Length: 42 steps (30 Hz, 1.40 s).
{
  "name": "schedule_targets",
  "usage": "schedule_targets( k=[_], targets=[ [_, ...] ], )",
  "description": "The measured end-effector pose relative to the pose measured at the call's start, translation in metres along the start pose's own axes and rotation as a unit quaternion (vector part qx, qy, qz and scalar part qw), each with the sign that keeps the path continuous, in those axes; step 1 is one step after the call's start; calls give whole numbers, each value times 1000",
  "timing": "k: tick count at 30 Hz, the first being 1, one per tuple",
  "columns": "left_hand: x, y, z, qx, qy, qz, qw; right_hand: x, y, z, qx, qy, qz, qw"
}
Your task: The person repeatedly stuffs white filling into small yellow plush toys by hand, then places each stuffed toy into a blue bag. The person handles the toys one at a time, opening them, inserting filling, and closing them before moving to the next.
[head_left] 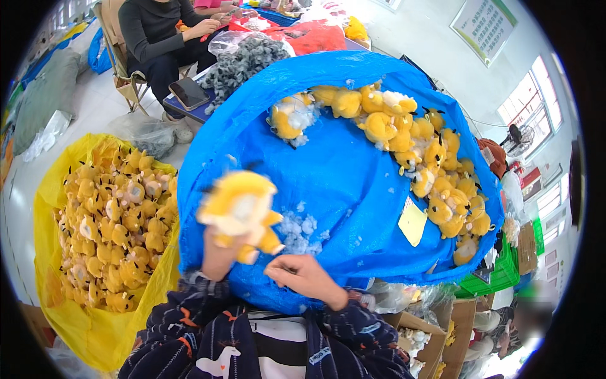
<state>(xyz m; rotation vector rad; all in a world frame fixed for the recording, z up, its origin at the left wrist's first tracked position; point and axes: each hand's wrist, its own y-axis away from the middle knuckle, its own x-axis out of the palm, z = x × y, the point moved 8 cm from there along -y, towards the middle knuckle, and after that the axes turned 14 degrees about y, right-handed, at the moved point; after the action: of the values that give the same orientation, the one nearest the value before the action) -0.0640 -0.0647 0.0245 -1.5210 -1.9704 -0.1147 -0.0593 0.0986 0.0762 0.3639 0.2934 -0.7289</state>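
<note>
A: Left hand (pixel 218 251)?
B: Fingers closed round a yellow plush toy (pixel 243 202); toy's blurred, hides most of them. It's above the near-left edge of the blue sheet (pixel 334 164).
A: Right hand (pixel 304 278)?
B: At the near edge, just beside the toy's feet. Fingers curled in, little gap; can't tell if they pinch anything.
A: In the way?
B: White fluff (pixel 300 232) on the sheet, right of the toy. Yellow card (pixel 412 221) toward the right edge.
A: Rest?
B: Plush pile (pixel 445 155) along the far and right edges, one fluff-covered toy (pixel 290 120) near the far-left edge. Full yellow bag (pixel 82 331) left of the sheet, green crate (pixel 505 268) beyond its near-right corner, seated co-worker (pixel 161 31) past the far-left edge.
</note>
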Motion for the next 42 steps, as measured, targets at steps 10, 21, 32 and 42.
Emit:
schedule_targets(
  k=[10, 21, 32, 42],
  targets=[
    [21, -8, -48, -120, 606, 216, 756, -144, -105, 69, -186, 394, -414, 799],
    [43, -4, 0, -208, 44, 91, 973, -166, -135, 40, -127, 310, -403, 852],
    [101, 1, -36, 213, -409, 188, 867, -39, 12, -11, 92, -471, -93, 872],
    [54, 14, 43, -331, 96, 134, 929, -58, 8, 7, -145, 283, -337, 886]
  ],
)
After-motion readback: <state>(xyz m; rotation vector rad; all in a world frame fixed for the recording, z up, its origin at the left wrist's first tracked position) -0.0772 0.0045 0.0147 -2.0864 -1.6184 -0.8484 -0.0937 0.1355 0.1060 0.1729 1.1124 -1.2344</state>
